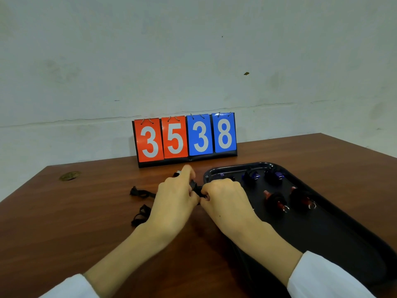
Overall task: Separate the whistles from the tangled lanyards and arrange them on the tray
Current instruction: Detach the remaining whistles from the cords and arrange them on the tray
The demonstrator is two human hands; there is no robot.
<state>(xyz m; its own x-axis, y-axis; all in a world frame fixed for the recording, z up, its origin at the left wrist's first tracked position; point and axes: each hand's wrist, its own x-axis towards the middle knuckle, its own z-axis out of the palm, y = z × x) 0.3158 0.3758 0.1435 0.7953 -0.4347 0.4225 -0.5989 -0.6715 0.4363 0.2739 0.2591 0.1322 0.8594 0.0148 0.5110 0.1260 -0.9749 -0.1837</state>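
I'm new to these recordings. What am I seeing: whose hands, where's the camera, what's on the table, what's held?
No machine here: a person works bare-handed, and the one picture comes from a camera worn on the head, looking down. The left hand and right hand together pinch a small black piece, too hidden to identify. On the brown table are loose black lanyards, a flip scoreboard reading 35 38, and a black tray holding purple whistles and red whistles.

The left hand and the right hand were held close together, forearms bare, fingers curled. A small black piece was pinched between them; the left forefinger was stretched forward.
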